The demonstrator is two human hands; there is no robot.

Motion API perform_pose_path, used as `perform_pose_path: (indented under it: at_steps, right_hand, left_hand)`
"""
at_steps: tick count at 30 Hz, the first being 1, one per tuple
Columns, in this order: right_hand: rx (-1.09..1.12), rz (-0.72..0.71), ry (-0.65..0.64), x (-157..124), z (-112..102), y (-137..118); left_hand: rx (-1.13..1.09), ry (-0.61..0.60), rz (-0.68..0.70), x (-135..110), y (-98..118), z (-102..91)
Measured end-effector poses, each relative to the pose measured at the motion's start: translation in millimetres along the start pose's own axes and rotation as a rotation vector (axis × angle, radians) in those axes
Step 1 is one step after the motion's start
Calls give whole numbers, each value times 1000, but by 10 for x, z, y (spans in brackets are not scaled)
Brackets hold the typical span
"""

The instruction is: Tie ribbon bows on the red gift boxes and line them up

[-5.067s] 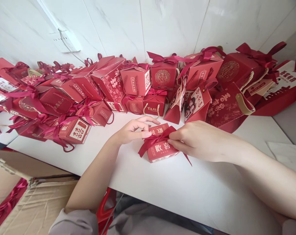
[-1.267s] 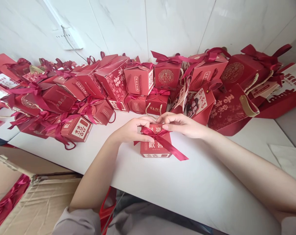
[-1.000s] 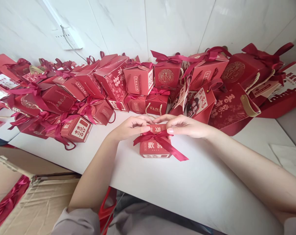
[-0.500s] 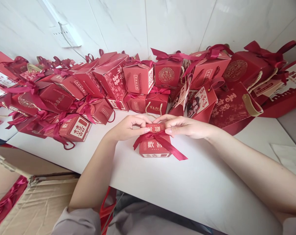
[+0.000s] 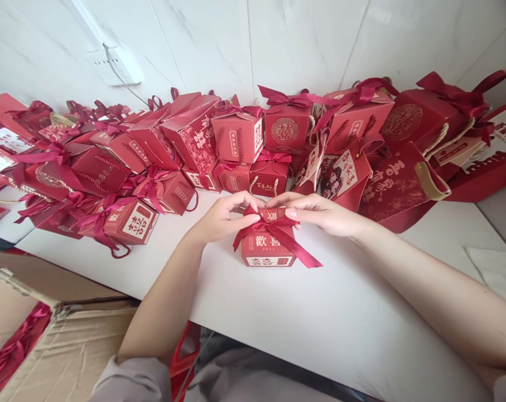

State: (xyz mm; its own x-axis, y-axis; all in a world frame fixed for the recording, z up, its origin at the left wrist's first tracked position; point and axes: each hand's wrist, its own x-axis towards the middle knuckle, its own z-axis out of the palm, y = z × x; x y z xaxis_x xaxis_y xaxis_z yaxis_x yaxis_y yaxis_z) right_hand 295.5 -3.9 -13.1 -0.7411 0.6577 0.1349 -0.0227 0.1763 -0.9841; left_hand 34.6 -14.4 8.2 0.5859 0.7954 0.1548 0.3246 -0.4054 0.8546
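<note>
A small red gift box (image 5: 268, 248) with gold characters stands on the white table (image 5: 303, 324) in front of me. A dark red ribbon (image 5: 294, 249) is tied in a bow across its top, one tail trailing down to the right. My left hand (image 5: 224, 216) pinches the bow's left loop between thumb and fingers. My right hand (image 5: 317, 213) pinches the bow's right side. Both hands are closed on the ribbon at the top of the box.
Several red gift boxes and bags (image 5: 236, 137) with ribbons and rope handles are stacked along the white tiled wall. A wall socket (image 5: 121, 64) with a cable is at upper left. An open cardboard carton (image 5: 35, 346) sits below the table's left edge. White paper (image 5: 493, 268) lies at right.
Five seconds ago the box lay turned and my right hand pulled the ribbon. Since then both hands met over the bow; the box now sits a little farther back, its front face showing.
</note>
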Motion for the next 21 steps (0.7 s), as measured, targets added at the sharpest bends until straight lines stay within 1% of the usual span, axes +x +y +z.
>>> perform_pose_path:
  at_steps: [1,3,4,5,6,8,10,12,17,19,21]
  right_hand:
    - [7,-2,19,1,4,8]
    - [6,1,32,0,9,20]
    - [3,4,28,-2,9,24]
    - [1,8,24,-5,10,25]
    - [-1,10,18,-8,9,26]
    - [-7,7,7,-12,9,24]
    - [-17,0,3,-11,9,24]
    - [-23,-8,4,-6,11,28]
    - [-18,-8,-1,4,19,39]
    - [-12,-4,-4,5,19,39]
    - [-8,1,-9,8,15,39]
  left_hand:
    - [23,48,-6,-4,17,3]
    - [146,151,-44,-24,66,-29]
    - [224,180,-80,-39,93,-62]
    - [296,179,-122,-56,116,-103]
    - [347,149,-163,-72,134,-146]
    - [374,44,-215,-98,147,-218]
    - [357,-48,-223,-109,137,-251]
    - [329,-113,-234,-108,120,-250]
    - [163,-318,-229,-106,123,-242]
    - [88,-380,-225,-111,141,-261]
    - [29,-434,-257,-115,153,-276]
